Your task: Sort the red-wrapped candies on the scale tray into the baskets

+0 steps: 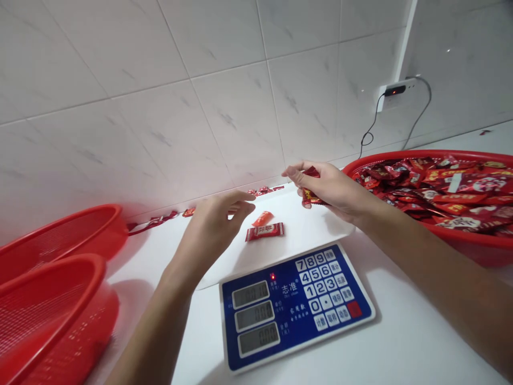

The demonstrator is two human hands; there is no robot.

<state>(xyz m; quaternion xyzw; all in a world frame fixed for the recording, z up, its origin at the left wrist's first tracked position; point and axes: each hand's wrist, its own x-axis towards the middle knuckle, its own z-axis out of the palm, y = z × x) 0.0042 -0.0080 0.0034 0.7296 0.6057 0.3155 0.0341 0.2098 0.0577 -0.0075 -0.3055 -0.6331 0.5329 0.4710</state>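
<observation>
Sitting nearest the person on the white counter (417, 337), an electronic counting scale (296, 305) shows a blue panel with a number keypad, three small readouts too faint to read from here, and one lit red light. Behind the panel lies what looks like its white weighing plate (308, 235), holding a red wrapped candy (264, 232) with a smaller orange-red candy (262, 218) just behind it.

Above the plate, the person's left hand (216, 222) hovers open and empty, its fingers loosely curved and touching nothing. The right hand (331, 190) is closed in a pinch, with the thumb and fingers gripping red-wrapped candies (309, 197) over the plate's back right corner. How many are in that grip is hard to tell.

Off to the right, a large red basket (460, 243) is heaped with red candy packets (452, 192). Two red mesh baskets (48, 310) sit at the left, one beside the other.

Farther back, a few more red candies (262, 190) and a thin red strip (152, 223) lie along the foot of the white marble-look tiled wall (228, 107). Higher up on the right, a wall socket (396, 93) holds a plug with a small red light, and a dark cord (371, 133) dangles below it.
</observation>
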